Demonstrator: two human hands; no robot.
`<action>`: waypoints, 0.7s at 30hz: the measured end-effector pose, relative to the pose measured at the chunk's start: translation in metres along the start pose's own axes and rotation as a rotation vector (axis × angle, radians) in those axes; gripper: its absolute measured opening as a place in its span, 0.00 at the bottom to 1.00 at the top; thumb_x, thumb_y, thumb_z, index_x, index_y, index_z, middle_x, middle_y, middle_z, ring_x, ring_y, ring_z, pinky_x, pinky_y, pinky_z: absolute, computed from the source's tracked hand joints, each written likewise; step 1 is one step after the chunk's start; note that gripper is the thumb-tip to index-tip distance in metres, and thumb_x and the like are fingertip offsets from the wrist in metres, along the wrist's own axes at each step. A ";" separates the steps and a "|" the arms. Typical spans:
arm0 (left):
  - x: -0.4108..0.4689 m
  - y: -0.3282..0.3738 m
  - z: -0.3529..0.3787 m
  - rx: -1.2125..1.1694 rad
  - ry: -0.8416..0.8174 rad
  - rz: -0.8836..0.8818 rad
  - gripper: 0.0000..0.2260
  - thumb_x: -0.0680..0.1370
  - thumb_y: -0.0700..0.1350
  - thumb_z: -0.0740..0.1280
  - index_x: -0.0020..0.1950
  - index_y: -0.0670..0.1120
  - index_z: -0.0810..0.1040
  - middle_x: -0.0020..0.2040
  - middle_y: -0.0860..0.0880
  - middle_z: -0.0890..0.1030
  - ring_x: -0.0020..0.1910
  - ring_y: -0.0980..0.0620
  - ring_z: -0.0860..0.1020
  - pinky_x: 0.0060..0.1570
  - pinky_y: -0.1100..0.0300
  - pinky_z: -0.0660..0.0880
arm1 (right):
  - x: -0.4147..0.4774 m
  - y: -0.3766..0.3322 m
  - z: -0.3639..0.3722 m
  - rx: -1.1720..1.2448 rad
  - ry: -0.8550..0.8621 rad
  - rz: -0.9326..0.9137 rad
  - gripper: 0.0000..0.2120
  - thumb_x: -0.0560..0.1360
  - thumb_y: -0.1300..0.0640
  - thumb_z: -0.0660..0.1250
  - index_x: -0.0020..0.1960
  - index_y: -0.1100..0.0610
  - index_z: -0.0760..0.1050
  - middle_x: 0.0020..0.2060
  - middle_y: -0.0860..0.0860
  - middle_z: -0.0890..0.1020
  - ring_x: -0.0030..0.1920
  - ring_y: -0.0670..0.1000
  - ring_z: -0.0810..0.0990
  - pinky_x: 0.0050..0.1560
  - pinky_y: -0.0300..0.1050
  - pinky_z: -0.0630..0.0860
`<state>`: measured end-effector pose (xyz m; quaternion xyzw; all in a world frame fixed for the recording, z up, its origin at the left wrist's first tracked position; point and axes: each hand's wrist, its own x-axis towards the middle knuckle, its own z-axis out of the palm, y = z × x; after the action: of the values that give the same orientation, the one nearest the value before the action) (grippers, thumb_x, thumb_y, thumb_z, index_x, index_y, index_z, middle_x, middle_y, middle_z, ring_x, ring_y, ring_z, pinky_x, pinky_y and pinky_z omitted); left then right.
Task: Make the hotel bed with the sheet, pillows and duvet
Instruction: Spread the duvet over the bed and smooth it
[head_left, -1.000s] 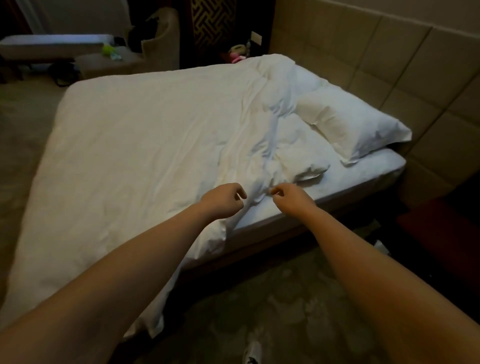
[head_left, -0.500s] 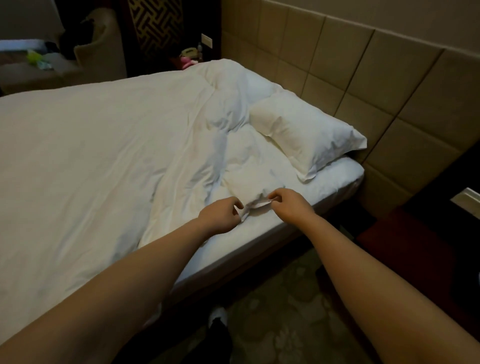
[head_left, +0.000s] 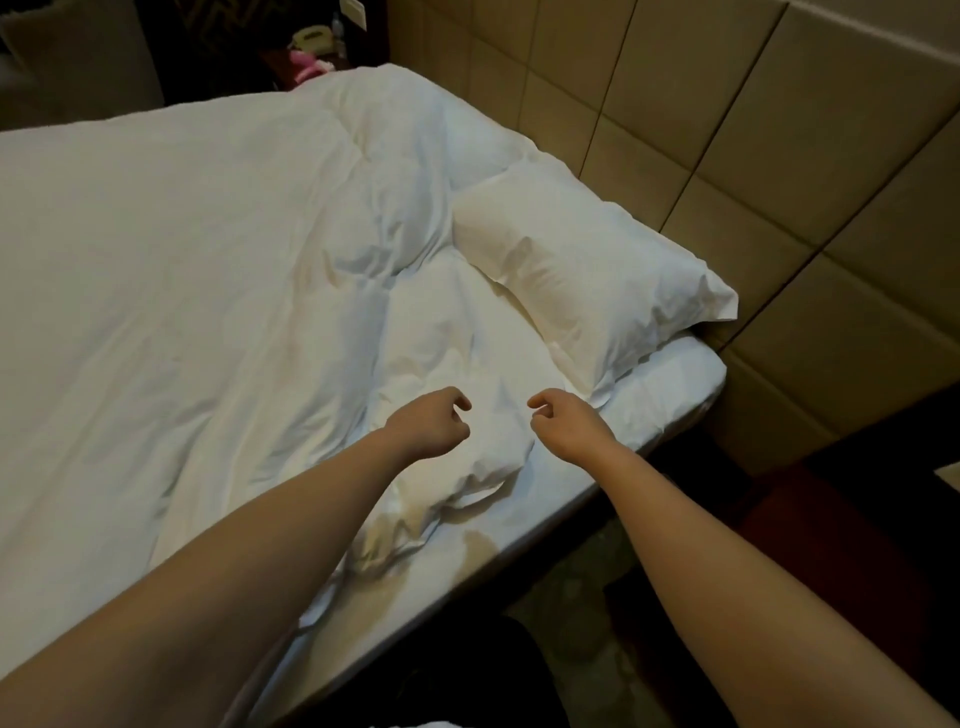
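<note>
head view: left hand (head_left: 428, 428) and right hand (head_left: 569, 426) hung just above the rumpled near corner of the duvet (head_left: 182, 286), close together. fingers on both were loosely curled, thumb and forefinger apart, and neither had hold of any cloth. the duvet lay spread over most of the bed (head_left: 696, 395), flat on the far-left span but bunched and creased toward the head end. its corner was folded into a lump just under the hands. one pillow (head_left: 582, 280) lay against the headboard (head_left: 779, 182), slightly askew. bare sheet (head_left: 660, 410) showed along the near edge.

judgement: the step was squaring the duvet's top corner. best done by pinching the true corner seam rather than loose folds, lifting to shake out the lump, then drawing it taut toward the pillow and side edge together. a lopsided pull would likely drag the smooth part off line.
</note>
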<state>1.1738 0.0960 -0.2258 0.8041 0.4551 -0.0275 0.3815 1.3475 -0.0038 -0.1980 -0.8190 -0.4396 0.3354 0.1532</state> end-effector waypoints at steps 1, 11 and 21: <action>0.015 0.001 -0.002 -0.008 -0.005 -0.013 0.17 0.76 0.44 0.62 0.65 0.49 0.72 0.51 0.54 0.78 0.53 0.51 0.76 0.54 0.54 0.74 | 0.017 0.001 -0.003 0.002 -0.015 0.008 0.19 0.77 0.58 0.57 0.67 0.52 0.71 0.60 0.51 0.78 0.56 0.52 0.77 0.57 0.49 0.75; 0.167 -0.009 -0.003 -0.171 -0.034 -0.268 0.17 0.76 0.46 0.63 0.66 0.50 0.71 0.55 0.54 0.77 0.54 0.51 0.77 0.56 0.54 0.74 | 0.206 0.019 -0.011 0.023 -0.274 0.046 0.22 0.77 0.57 0.57 0.71 0.52 0.66 0.59 0.51 0.78 0.50 0.51 0.77 0.54 0.48 0.75; 0.276 -0.044 0.050 -0.351 0.010 -0.627 0.34 0.74 0.48 0.69 0.76 0.46 0.57 0.74 0.46 0.57 0.70 0.47 0.65 0.63 0.54 0.67 | 0.358 0.050 0.033 0.057 -0.571 0.156 0.27 0.77 0.57 0.60 0.75 0.53 0.58 0.56 0.52 0.76 0.52 0.54 0.77 0.57 0.50 0.74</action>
<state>1.3171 0.2730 -0.3946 0.5478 0.6793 -0.0605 0.4845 1.4950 0.2609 -0.3976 -0.7183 -0.3912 0.5749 0.0200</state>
